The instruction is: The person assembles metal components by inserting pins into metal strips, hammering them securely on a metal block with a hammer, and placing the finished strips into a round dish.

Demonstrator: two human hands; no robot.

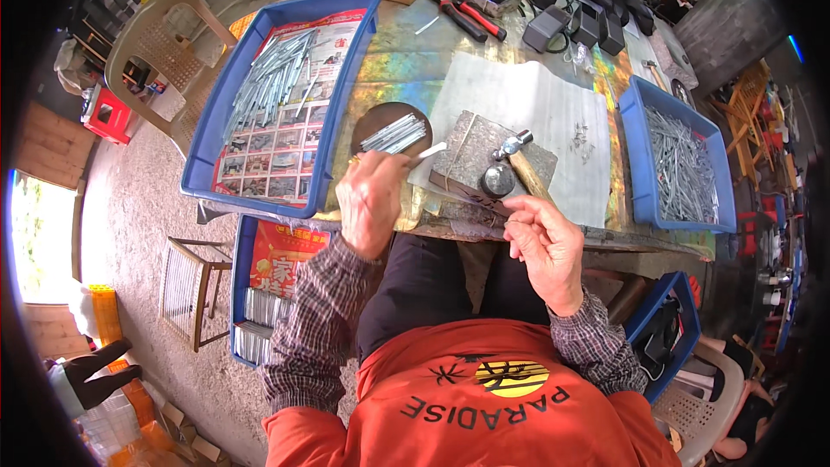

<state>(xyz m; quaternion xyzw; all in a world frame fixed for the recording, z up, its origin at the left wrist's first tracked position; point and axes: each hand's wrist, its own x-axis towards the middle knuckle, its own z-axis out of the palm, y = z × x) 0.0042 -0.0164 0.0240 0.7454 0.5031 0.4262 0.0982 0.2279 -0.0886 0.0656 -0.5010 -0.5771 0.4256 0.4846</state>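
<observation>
My left hand [370,201] is closed, its fingers pinching a short pale strip [430,150] that points toward the stone block. Just beyond that hand, a dark round dish [367,121] holds a bundle of thin silvery metal rods [396,133]. A flat grey stone block [467,143] lies at the table's near edge. On it are a hammer with a wooden handle [530,175] and a round metal piece [498,180]. My right hand [546,246] is beside the hammer handle, below the block's edge. Its thumb and fingertips are pressed together; what they hold is too small to name.
To the left, a blue tray [322,169] holds silvery rods on printed paper. A blue bin [641,147] at right is full of thin metal pieces. White paper [553,95] lies under the block, with small bits on it. Pliers [471,19] and black adapters [546,28] lie farther back.
</observation>
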